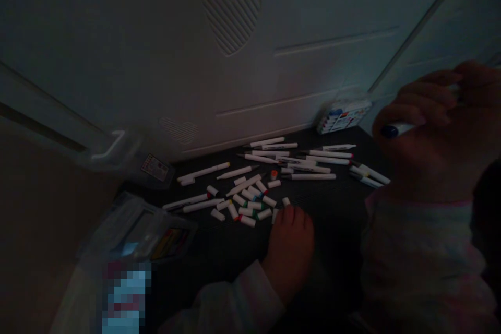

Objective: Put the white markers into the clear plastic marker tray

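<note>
In my raised right hand is a white marker with a dark blue end, gripped between curled fingers. My left hand rests low on the dark surface, its fingers bent and close together. Their tips are beside a white marker cap, and another white cap is partly covered by the hand. Whatever is beneath those fingers is hidden. Several loose caps with coloured ends lie left of it, an orange-topped cap standing among them. White markers are scattered beyond.
A clear plastic case lies at the left, with another clear container behind it. A printed marker pack leans near the pale panel with heart reliefs that closes off the back. The scene is very dim.
</note>
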Motion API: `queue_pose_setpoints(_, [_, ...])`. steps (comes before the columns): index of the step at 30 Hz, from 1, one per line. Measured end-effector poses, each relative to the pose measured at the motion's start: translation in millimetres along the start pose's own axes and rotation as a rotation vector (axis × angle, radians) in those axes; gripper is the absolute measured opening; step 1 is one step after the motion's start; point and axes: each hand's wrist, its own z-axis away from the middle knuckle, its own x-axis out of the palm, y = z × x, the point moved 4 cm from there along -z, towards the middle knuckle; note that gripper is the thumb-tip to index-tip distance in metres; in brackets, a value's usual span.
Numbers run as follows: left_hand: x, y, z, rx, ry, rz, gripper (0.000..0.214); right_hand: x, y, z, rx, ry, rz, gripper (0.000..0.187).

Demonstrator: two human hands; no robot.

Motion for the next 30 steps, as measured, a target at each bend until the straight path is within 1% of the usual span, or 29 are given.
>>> queue_pose_setpoints(2, [5.0, 3.4, 2.6, -0.032, 0.063, -0.022, 0.031, -0.2, -0.5, 0.0, 0.002, -0.002, 0.006, 0.029])
queue_pose_setpoints(4, [10.5, 10.5, 6.1, -0.020, 0.109, -0.024, 0.039, 0.2, -0.8, 0.1, 0.006, -0.008, 0.009, 0.029])
queue_pose_setpoints(7, [17.7, 21.9, 10.5, 0.045, 0.109, 0.021, 0.043, 0.7, -1.7, -0.2, -0.002, -0.017, 0.016, 0.032])
queue_pose_setpoints(9, [18.8, 24.9, 11.8, 0.069, 0.106, 0.054, 0.044, 0.7, -2.1, -0.5, 0.000, -0.022, 0.014, 0.033])
queue_pose_setpoints(15, [14.2, 13.6, 10.8, 0.012, 0.119, 0.087, 0.048, 0.0, -2.2, -0.3, 0.010, 0.013, -0.040, 0.032])
queue_pose_setpoints(18, [13.9, 11.7, 11.1, 0.025, 0.127, 0.105, 0.050, -1.0, -2.0, -1.4, 0.011, 0.019, -0.042, 0.031])
queue_pose_setpoints(21, [15.6, 11.7, 11.5, 0.044, 0.125, 0.119, 0.050, -1.2, -2.8, -1.9, 0.006, -0.016, -0.043, 0.030])
queue_pose_setpoints(23, [16.7, 9.9, 11.5, 0.039, 0.132, 0.123, 0.049, -0.1, -2.3, -0.2, 0.020, -0.034, 0.018, 0.027])
queue_pose_setpoints(27, [18.3, 5.1, 10.2, 0.005, 0.177, 0.117, 0.046, 6.8, 4.9, 6.0, 0.066, -0.043, 0.255, 0.022])
queue_pose_setpoints(30, [18.7, 3.7, 8.7, -0.021, 0.216, 0.099, 0.043, 11.7, 13.7, 6.6, 0.060, -0.027, 0.314, 0.020])
